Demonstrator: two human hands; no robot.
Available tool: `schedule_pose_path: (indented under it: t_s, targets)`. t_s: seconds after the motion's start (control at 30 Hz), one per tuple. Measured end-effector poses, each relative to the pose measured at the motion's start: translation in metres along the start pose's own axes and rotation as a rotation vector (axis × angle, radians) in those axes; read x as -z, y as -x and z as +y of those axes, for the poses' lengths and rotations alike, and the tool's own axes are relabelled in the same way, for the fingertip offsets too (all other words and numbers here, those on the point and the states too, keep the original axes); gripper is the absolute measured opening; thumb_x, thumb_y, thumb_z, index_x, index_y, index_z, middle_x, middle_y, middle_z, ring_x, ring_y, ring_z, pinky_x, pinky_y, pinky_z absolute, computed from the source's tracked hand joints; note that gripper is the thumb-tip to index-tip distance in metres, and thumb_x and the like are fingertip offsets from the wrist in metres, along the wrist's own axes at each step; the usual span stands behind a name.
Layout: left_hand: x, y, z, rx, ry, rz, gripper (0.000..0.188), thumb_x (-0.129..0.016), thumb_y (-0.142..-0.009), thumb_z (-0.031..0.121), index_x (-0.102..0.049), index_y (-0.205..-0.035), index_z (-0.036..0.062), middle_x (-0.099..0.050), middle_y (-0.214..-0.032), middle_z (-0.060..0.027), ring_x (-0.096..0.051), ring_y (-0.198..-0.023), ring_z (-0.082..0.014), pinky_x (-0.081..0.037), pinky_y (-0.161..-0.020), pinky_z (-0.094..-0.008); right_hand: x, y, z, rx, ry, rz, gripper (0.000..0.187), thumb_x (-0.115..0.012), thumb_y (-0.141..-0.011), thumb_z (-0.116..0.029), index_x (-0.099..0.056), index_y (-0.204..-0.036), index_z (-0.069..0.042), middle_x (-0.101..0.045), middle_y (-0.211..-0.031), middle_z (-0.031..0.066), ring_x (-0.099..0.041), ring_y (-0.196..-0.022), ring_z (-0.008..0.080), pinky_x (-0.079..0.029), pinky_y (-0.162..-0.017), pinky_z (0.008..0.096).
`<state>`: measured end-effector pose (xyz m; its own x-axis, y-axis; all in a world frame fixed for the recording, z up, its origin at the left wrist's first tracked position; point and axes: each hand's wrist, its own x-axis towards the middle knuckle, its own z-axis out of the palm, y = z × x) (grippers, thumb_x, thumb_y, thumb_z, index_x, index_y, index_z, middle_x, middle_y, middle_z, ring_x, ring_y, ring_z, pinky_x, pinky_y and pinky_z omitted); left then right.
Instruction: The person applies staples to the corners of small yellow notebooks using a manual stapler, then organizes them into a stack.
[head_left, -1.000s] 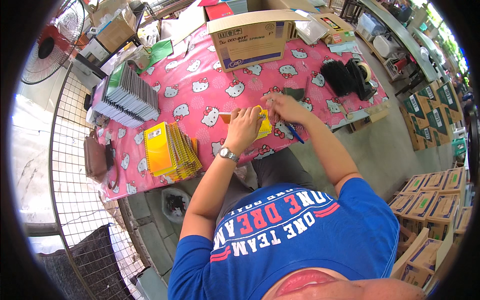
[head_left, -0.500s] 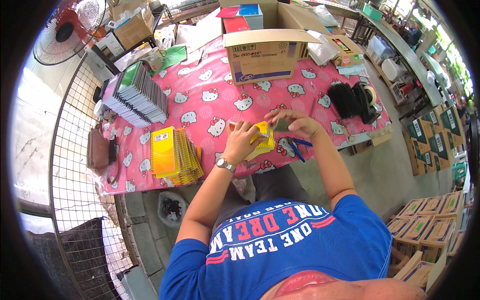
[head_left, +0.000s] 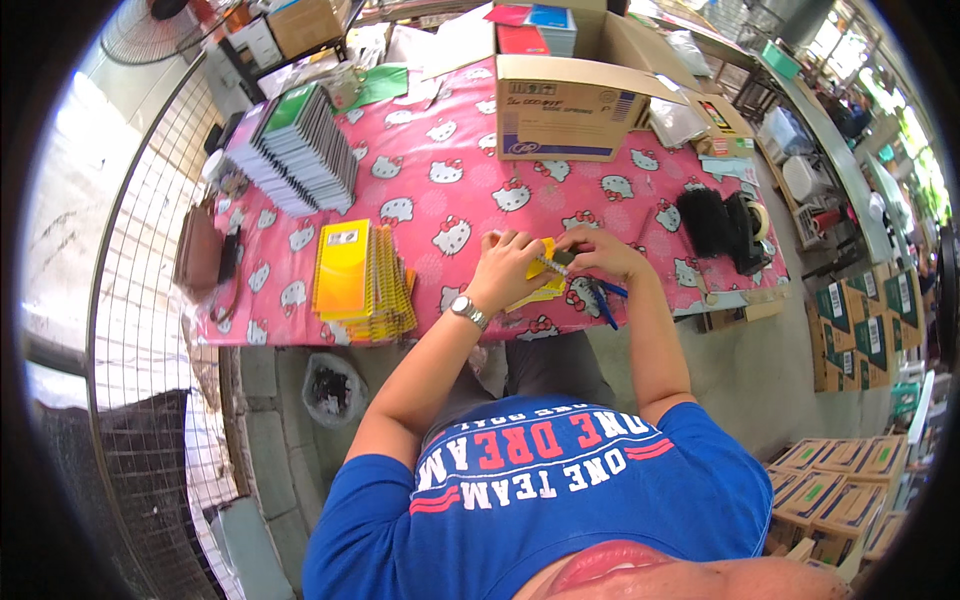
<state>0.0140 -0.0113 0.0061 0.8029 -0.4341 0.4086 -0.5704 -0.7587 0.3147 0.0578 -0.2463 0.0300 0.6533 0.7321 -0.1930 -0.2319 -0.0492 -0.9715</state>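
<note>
A yellow spiral notebook (head_left: 546, 291) lies at the table's near edge in front of me, partly covered by my hands. My left hand (head_left: 507, 265) is closed on its left side, fingers bent over the cover. At the notebook's upper right, the fingers of my right hand (head_left: 598, 252) are drawn together by the pale coil edge. A small dark patch shows at those fingertips; what they pinch is too small to make out. Just right of the notebook lie blue-handled pliers (head_left: 606, 302). To the left stands a stack of yellow spiral notebooks (head_left: 343, 272).
Taller stacks of spiral notebooks (head_left: 300, 150) stand at the back left, beside a brown bag (head_left: 200, 248). An open cardboard box (head_left: 560, 115) sits at the back. On the right are a black brush (head_left: 703, 221) and a tape dispenser (head_left: 745, 232). A plastic-lined bin (head_left: 334, 388) is below the table.
My right hand has come down and closed in on the notebook's coil edge; before, its fingers were spread above it. My left hand stays on the notebook. The whole view has shifted slightly.
</note>
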Motion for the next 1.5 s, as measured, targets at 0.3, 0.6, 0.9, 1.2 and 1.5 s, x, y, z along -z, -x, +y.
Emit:
schedule_pose_path:
  t_s: [0.3, 0.6, 0.9, 1.2, 1.5]
  targets:
    - [0.008, 0.003, -0.025, 0.110, 0.130, 0.081, 0.039, -0.080, -0.073, 0.031, -0.061, -0.099, 0.0083, -0.060, -0.102, -0.0101, -0.057, -0.105, -0.0325, -0.049, -0.088, -0.0433, -0.019, -0.019, -0.026, 0.204, 0.016, -0.025, 0.043, -0.068, -0.071, -0.008, -0.066, -0.114, -0.002, -0.063, -0.114, 0.0076, -0.056, -0.105, 0.0166, -0.044, -0.095, 0.0316]
    - [0.002, 0.002, -0.037, 0.245, 0.468, 0.036, 0.036, -0.081, -0.073, 0.020, -0.060, -0.098, 0.0035, -0.058, -0.099, -0.0113, -0.061, -0.092, -0.0317, -0.051, -0.079, -0.0398, -0.001, -0.043, -0.014, 0.202, 0.018, -0.113, 0.047, -0.068, -0.071, -0.015, -0.066, -0.116, -0.002, -0.057, -0.127, 0.0118, -0.053, -0.121, 0.0245, -0.039, -0.105, 0.0377]
    - [-0.008, 0.003, -0.046, 0.344, 0.577, 0.090, 0.028, -0.077, -0.080, 0.014, -0.060, -0.098, 0.0009, -0.060, -0.087, -0.0095, -0.059, -0.072, -0.0189, -0.049, -0.066, -0.0323, 0.049, -0.058, 0.049, -0.097, 0.578, 0.328, 0.047, -0.072, -0.076, -0.021, -0.065, -0.120, -0.007, -0.056, -0.129, 0.0126, -0.055, -0.118, 0.0266, -0.042, -0.101, 0.0372]
    - [-0.016, 0.013, -0.040, 0.403, 0.509, 0.160, 0.019, -0.068, -0.088, 0.012, -0.061, -0.104, 0.0035, -0.066, -0.086, -0.0110, -0.065, -0.076, -0.0175, -0.050, -0.067, -0.0293, 0.036, 0.001, 0.113, 0.127, 0.947, 0.966, 0.064, -0.073, -0.080, -0.034, -0.052, -0.135, -0.008, -0.049, -0.136, 0.0188, -0.045, -0.126, 0.0380, -0.037, -0.106, 0.0474]
    - [-0.022, 0.014, -0.032, 0.403, 0.413, 0.233, 0.022, -0.064, -0.093, 0.020, -0.058, -0.110, 0.0074, -0.065, -0.085, -0.0150, -0.065, -0.078, -0.0347, -0.052, -0.066, -0.0400, -0.029, 0.064, 0.145, 0.045, 1.375, 0.970, 0.053, -0.069, -0.082, -0.027, -0.056, -0.126, 0.000, -0.055, -0.124, 0.0215, -0.052, -0.112, 0.0397, -0.041, -0.097, 0.0483]
